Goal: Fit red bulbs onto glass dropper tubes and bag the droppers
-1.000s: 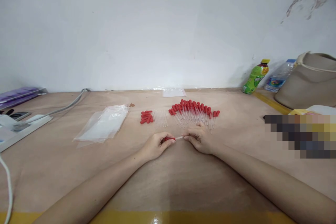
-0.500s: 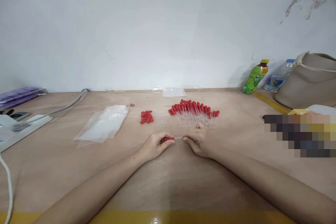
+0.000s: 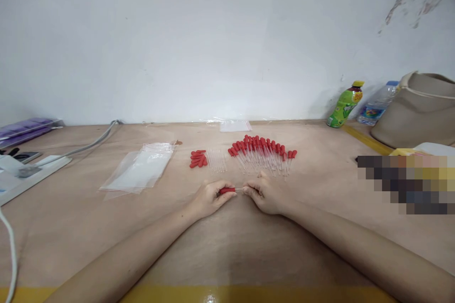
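"Red dropper bulb [image 3: 227, 191]: where are you holding it?"

"Between my hands, nearer me than the fanned droppers [image 3: 263, 141]. My left hand [image 3: 210, 199] is pinching it, my right hand [image 3: 269, 195] pinching the clear tube [image 3: 239, 189] at its mouth."

"What are you worrying about?"

"Tube bending, perhaps, if I'm pressing crookedly."

On the counter [image 3: 202, 255], around the held dropper [image 3: 227, 190]: bags [image 3: 140, 170] at ten o'clock, tubes [image 3: 216, 161] at eleven (bulbs [image 3: 198, 159] just beside them), other droppers [image 3: 263, 151] at one, bottles [image 3: 344, 108] at two.

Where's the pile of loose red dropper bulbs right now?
In the head view, the loose red dropper bulbs lie left of centre, beyond the left hand and immediately left of the loose clear dropper tubes.
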Tool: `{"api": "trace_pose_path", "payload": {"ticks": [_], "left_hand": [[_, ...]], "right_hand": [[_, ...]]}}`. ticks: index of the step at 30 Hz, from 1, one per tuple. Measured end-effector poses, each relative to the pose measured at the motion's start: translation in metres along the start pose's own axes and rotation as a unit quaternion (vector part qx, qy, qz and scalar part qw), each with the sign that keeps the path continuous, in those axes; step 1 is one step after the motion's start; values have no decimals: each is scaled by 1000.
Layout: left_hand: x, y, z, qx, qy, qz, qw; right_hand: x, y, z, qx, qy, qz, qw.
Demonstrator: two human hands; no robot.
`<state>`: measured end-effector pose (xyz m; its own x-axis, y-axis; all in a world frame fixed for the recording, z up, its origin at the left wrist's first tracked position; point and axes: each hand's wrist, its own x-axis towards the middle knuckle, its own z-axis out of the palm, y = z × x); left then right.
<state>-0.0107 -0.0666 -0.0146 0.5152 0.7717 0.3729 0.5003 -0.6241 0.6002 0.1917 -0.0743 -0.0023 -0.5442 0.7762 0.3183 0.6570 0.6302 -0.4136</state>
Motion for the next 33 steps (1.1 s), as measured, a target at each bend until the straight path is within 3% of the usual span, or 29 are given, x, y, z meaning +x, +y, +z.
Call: {"api": "trace_pose_path", "payload": {"ticks": [6, 12, 16, 20, 25, 33], "left_hand": [[2, -5, -5, 74, -8, 90, 993], [8, -9, -12, 96, 19, 120, 988], [9, -14, -19, 114, 92, 91, 985], [8, -18, -24, 113, 63, 32, 991], [9, -19, -23, 95, 33, 25, 995], [10, -22, -22, 100, 22, 30, 994]], "right_hand": [[3, -3, -3, 36, -33, 13, 999], [7, -14, -13, 8, -43, 35, 998], [9, -2, -22, 94, -75, 96, 988], [23, 26, -37, 193, -36, 224, 955], [59, 47, -47, 43, 131, 305, 942], [98, 44, -14, -133, 137, 338, 922]]}}
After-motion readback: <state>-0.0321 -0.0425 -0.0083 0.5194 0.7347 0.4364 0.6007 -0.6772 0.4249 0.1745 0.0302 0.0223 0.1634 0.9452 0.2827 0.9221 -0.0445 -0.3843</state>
